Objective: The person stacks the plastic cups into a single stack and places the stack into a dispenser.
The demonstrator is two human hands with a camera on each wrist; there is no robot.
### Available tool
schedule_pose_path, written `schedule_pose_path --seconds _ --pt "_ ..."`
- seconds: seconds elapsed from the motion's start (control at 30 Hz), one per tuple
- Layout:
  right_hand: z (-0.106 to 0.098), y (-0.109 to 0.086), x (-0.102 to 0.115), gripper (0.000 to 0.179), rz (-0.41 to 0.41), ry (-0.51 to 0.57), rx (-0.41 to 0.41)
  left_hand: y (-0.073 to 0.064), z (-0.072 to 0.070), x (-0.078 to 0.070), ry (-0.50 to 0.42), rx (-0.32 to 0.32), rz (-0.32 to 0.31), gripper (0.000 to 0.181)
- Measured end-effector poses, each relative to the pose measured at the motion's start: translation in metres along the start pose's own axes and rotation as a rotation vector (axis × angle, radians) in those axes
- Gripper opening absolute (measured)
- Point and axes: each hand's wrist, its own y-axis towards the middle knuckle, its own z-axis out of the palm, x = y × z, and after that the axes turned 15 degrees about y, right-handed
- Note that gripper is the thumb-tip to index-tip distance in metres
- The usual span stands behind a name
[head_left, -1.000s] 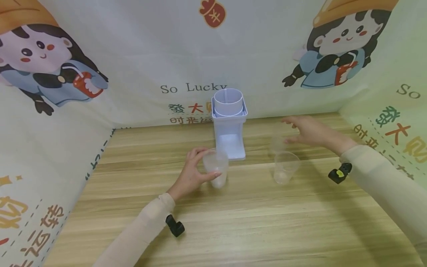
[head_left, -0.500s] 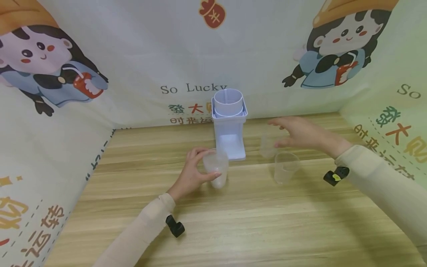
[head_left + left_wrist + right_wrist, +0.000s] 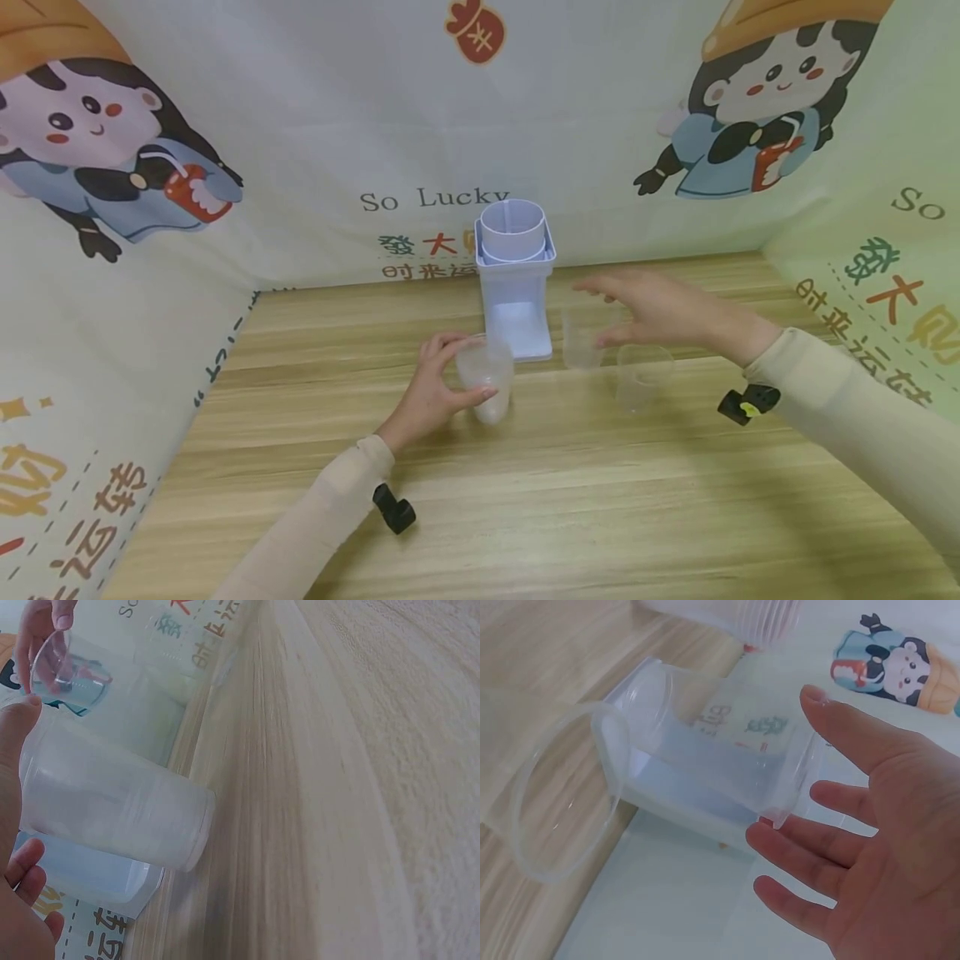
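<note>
My left hand [image 3: 431, 387] holds a stack of clear plastic cups [image 3: 486, 379] upright on the table, thumb in front and fingers behind. In the left wrist view the nested cups [image 3: 112, 799] look milky. My right hand [image 3: 663, 310] holds a single clear plastic cup [image 3: 581, 342] near its rim, between thumb and fingers. This cup [image 3: 712, 742] appears raised off the table, between the holder and another clear cup [image 3: 645, 379] that stands on the table. Behind the stack is a pale lilac holder [image 3: 517, 321] with a round tube [image 3: 513, 229] in its top.
Wood-grain table [image 3: 465, 517] lies under everything. A printed cloth [image 3: 322, 125] with cartoon figures hangs behind and at both sides. Black wrist cameras [image 3: 393, 508] are strapped to both sleeves.
My right hand has moved left and slightly nearer with the single cup, towards the holder. My left hand, the stack and the standing cup have stayed in place.
</note>
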Motion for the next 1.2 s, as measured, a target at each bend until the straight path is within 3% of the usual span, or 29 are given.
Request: schedule_pose_path --seconds 0.87,1.2 --pt "-0.008 0.028 0.056 0.077 -0.150 -0.098 -0.136 0.001 0.001 0.001 -0.003 -0.014 0.018 0.064" --pt "-0.007 0.039 0.071 0.076 -0.176 -0.107 -0.130 0.001 0.002 0.002 -0.006 -0.016 0.032 0.064"
